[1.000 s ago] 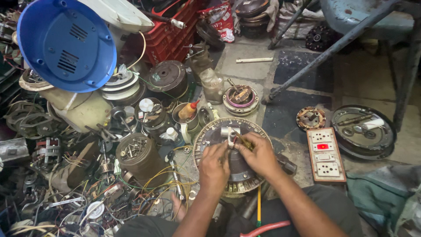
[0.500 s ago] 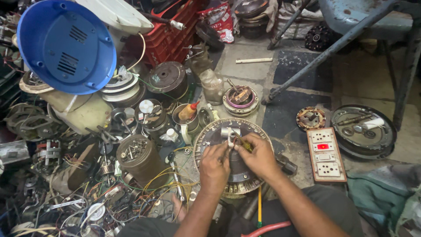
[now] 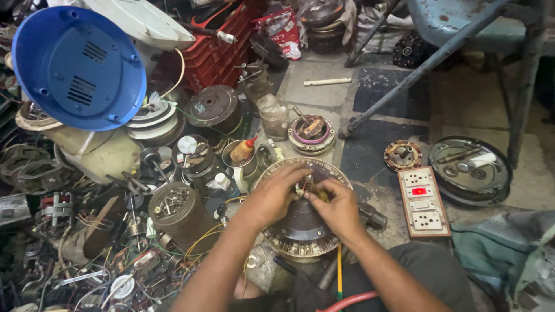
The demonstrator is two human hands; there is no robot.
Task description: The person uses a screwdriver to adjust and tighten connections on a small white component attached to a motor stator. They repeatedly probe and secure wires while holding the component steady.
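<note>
A cluttered workshop floor of stained concrete, heaped with motor parts and loose wires; at its middle lies the round fan motor, dark-bodied with a toothed rim of windings, flat on the ground directly in front of the person. Both hands meet over its hub: the left hand curls from the motor's left with fingers bent and pressed close on the small bunch of wire ends at the centre; the right hand pinches the same bunch between thumb and forefinger. Judged from this, the motor is already stripped of its cover and the wiring work is under way, not finished, since the leads stand loose. Left of the motor stands a tin of screws and a tangle of coloured wires, crowding that side; right of it lies a switch-and-socket board; beyond that a dark round cover plate; up-left of the motor leans a blue plastic housing; a yellow-handled tool lies just below the motor.
</note>
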